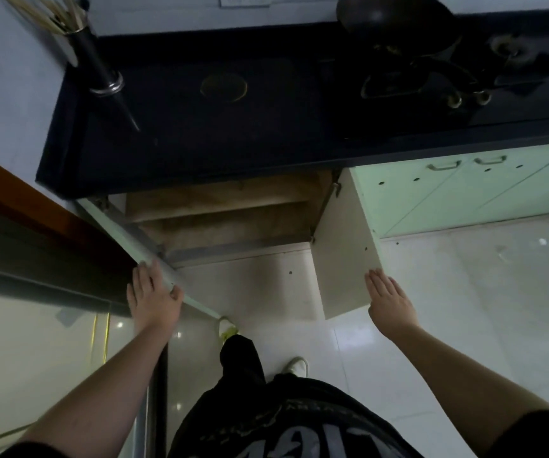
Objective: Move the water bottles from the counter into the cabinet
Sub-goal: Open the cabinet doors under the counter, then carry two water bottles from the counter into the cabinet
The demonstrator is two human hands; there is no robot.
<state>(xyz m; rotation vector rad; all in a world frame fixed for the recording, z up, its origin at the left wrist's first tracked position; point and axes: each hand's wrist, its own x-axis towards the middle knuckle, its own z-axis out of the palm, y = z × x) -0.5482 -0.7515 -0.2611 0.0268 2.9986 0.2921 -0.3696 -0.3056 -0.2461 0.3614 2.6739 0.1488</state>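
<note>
Below the dark counter [200, 147] the cabinet [226, 223] stands with both doors swung open, showing brown shelves. I can make out no water bottle on the counter or on the visible shelf parts. My left hand [152, 299] holds the top edge of the left cabinet door [124, 233], with the fingers on its outer side and the thumb over the edge. My right hand [388, 299] is flat with straight fingers. Its fingertips touch the outer edge of the right cabinet door [342, 246].
A utensil holder [98, 61] stands at the counter's back left. A dark wok [395, 21] sits on the stove [431, 81] at the right. Pale green cabinet doors [464, 193] continue to the right. A brown door frame [35, 213] is at my left, and my feet [296, 365] stand on white floor tiles.
</note>
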